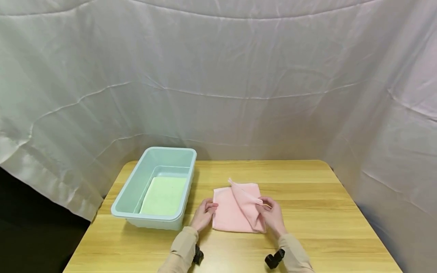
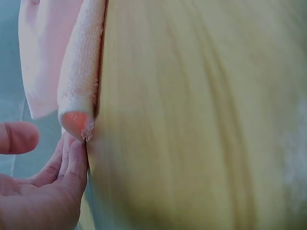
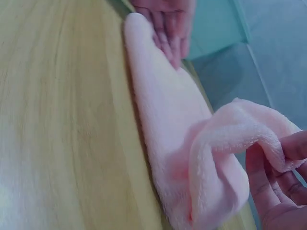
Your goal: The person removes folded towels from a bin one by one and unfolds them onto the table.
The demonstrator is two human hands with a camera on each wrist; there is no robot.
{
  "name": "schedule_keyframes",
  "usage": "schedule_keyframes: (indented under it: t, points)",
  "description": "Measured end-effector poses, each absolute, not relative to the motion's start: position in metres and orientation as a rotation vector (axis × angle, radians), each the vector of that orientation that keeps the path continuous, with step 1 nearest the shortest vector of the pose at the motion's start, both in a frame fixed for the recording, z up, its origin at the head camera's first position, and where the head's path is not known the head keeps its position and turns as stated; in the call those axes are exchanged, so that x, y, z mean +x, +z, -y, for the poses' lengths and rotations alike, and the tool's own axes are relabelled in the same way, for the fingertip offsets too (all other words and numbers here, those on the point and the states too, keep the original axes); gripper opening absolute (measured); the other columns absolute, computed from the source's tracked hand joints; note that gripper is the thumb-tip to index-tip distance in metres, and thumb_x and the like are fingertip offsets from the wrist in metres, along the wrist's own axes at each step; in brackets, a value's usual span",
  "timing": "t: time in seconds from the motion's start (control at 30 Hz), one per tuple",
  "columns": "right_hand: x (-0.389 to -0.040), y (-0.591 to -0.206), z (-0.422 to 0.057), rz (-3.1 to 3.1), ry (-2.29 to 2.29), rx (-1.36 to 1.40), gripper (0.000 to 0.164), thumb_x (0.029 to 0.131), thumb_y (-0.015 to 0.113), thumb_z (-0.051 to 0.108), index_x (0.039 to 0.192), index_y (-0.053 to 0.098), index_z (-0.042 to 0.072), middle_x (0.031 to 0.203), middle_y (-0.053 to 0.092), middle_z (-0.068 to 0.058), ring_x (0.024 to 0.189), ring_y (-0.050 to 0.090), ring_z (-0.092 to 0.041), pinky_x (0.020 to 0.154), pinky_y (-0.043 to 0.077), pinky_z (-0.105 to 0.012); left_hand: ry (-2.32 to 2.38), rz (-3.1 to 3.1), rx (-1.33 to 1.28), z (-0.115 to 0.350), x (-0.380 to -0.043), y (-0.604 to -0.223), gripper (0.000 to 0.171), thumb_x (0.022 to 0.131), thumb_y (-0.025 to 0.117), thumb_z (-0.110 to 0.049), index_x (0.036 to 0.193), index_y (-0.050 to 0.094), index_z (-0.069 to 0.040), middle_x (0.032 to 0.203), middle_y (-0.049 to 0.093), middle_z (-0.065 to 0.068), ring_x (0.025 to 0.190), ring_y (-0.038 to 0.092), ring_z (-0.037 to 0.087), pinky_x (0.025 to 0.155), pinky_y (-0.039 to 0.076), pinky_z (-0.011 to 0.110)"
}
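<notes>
Grey curtain [image 1: 239,76] with wrinkles hangs behind and around your desk [image 1: 324,212], and this desk has a yellowish wood surface with rounded far corners. On it, near the middle, lies a pink towel [image 1: 223,212], just in front of you and between your two hands. Your left hand [image 1: 205,213] is at the left edge of the towel; its fingers are rather straight and lie against the edge, and in the left wrist view the thumb stands apart from them, so this hand does not grip. Your right hand [image 1: 273,215] is narrow: it pinches the loose upper layer of the towel between thumb and fingers, at the right side. This layer is raised and bent in a slanting fold across the towel, with one tip pointing to the far side, while the left part lies flat. To the left, apart from the towel, stands a pale blue-green basin [image 1: 150,217], and a flat light-green piece [image 1: 164,197] lies on its bottom. You wear beige sleeves [image 1: 184,242], and a small black device [image 1: 198,255] is beside each wrist.
</notes>
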State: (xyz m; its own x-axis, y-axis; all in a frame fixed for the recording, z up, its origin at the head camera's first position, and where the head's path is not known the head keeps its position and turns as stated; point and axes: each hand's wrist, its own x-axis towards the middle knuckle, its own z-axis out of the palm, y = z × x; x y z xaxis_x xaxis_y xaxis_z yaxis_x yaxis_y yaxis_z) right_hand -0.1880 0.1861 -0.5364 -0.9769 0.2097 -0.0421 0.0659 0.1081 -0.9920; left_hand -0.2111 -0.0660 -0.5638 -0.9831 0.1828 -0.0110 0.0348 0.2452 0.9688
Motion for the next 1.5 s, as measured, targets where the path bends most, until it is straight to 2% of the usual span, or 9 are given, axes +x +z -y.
schedule_keyframes:
  t: [0.33,0.57,0.8,0.97,1.07,1.17,1.27,1.37,1.5]
  points:
    - [-0.186,-0.54,-0.215,2.118,2.055,-0.449,0.029,0.092,0.064,-0.004,0.119,0.059,-0.011,0.096,0.06,0.004,0.076,0.064,0.001,0.067,0.053,-0.017,1.846,-2.384,0.212,0.066,-0.213,-0.563,0.042,0.099,0.051,-0.002,0.136,0.042,0.016,0.12,0.066,0.029,0.113,0.064,0.041,0.091,0.054,0.029]
    - [-0.181,-0.546,-0.237,1.965,2.036,-0.586,0.016,0.091,0.066,-0.003,0.103,0.066,0.006,0.088,0.06,0.014,0.074,0.061,0.002,0.066,0.051,-0.015,1.844,-2.389,0.205,0.067,-0.213,-0.563,0.043,0.098,0.052,-0.002,0.136,0.042,0.016,0.119,0.066,0.03,0.113,0.064,0.042,0.091,0.054,0.029]
    - [-0.175,-0.557,-0.263,1.841,2.027,-0.678,0.023,0.09,0.066,-0.005,0.095,0.068,0.017,0.083,0.062,0.019,0.075,0.059,0.004,0.067,0.05,-0.011,1.847,-2.391,0.204,0.067,-0.213,-0.565,0.046,0.098,0.054,-0.003,0.136,0.041,0.017,0.118,0.067,0.029,0.112,0.064,0.04,0.09,0.053,0.026]
    - [-0.169,-0.56,-0.275,1.756,2.067,-0.725,0.028,0.091,0.064,-0.005,0.09,0.067,0.023,0.081,0.062,0.017,0.073,0.06,0.004,0.064,0.052,-0.012,1.853,-2.386,0.21,0.068,-0.213,-0.566,0.045,0.098,0.054,-0.003,0.136,0.041,0.017,0.117,0.067,0.029,0.111,0.064,0.04,0.087,0.052,0.022]
    - [-0.165,-0.561,-0.279,1.755,2.049,-0.75,0.025,0.09,0.063,-0.007,0.093,0.066,0.017,0.079,0.061,0.015,0.068,0.059,0.003,0.06,0.053,-0.014,1.854,-2.383,0.211,0.067,-0.213,-0.567,0.045,0.097,0.054,-0.003,0.136,0.041,0.017,0.117,0.067,0.029,0.111,0.064,0.04,0.086,0.052,0.021]
    - [-0.163,-0.563,-0.282,1.86,1.926,-0.786,0.02,0.087,0.062,-0.008,0.101,0.066,0.006,0.075,0.059,0.017,0.064,0.057,0.003,0.057,0.052,-0.014,1.853,-2.383,0.213,0.067,-0.213,-0.568,0.044,0.097,0.054,-0.002,0.136,0.042,0.016,0.117,0.067,0.029,0.11,0.064,0.04,0.086,0.052,0.02]
    - [-0.161,-0.566,-0.286,1.992,1.756,-0.81,0.028,0.083,0.06,-0.006,0.111,0.063,-0.006,0.072,0.056,0.02,0.062,0.055,0.005,0.055,0.05,-0.013,1.849,-2.387,0.217,0.067,-0.214,-0.568,0.044,0.097,0.054,-0.002,0.135,0.042,0.016,0.117,0.067,0.029,0.11,0.064,0.04,0.086,0.051,0.02]
    - [-0.159,-0.567,-0.289,2.085,1.629,-0.821,0.036,0.082,0.059,-0.002,0.117,0.062,-0.008,0.071,0.054,0.023,0.064,0.052,0.007,0.057,0.047,-0.011,1.853,-2.385,0.217,0.067,-0.213,-0.568,0.044,0.097,0.054,-0.002,0.135,0.042,0.016,0.117,0.067,0.029,0.11,0.064,0.04,0.086,0.051,0.021]
    - [-0.156,-0.568,-0.292,2.134,1.563,-0.825,0.038,0.082,0.059,0.0,0.119,0.062,-0.007,0.071,0.052,0.025,0.065,0.049,0.008,0.058,0.043,-0.01,1.867,-2.37,0.216,0.067,-0.212,-0.568,0.045,0.097,0.054,-0.003,0.135,0.042,0.016,0.117,0.067,0.029,0.11,0.064,0.04,0.085,0.051,0.021]
